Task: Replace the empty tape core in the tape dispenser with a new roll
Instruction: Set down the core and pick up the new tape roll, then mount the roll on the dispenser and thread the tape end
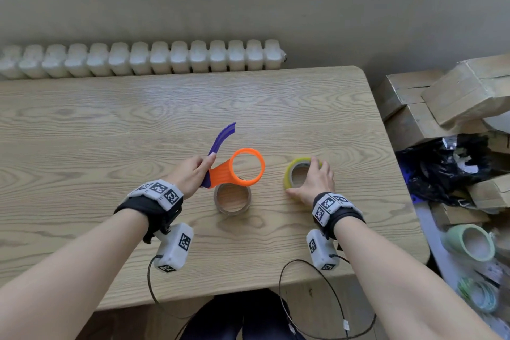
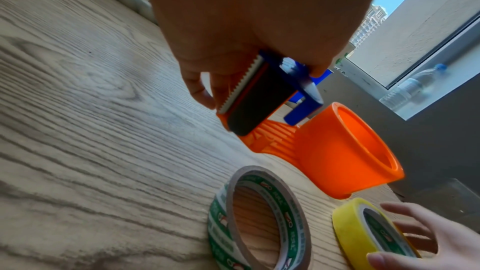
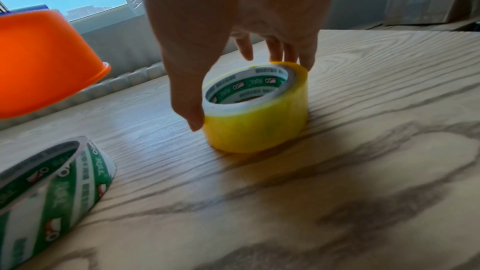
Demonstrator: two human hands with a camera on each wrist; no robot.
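Note:
My left hand grips the tape dispenser by its blue handle and holds it just above the table. Its orange ring has nothing on it, and the serrated blade shows beside my fingers. The bare tape core, printed green and white, stands flat on the table under the ring. To its right lies the yellow tape roll flat on the wood. My right hand holds this roll, thumb on the near side and fingertips on the far rim.
The wooden table ends at a rounded corner on the right. Beyond that edge are cardboard boxes, a black bag and more tape rolls. A radiator runs behind the table. Cables hang off the front edge.

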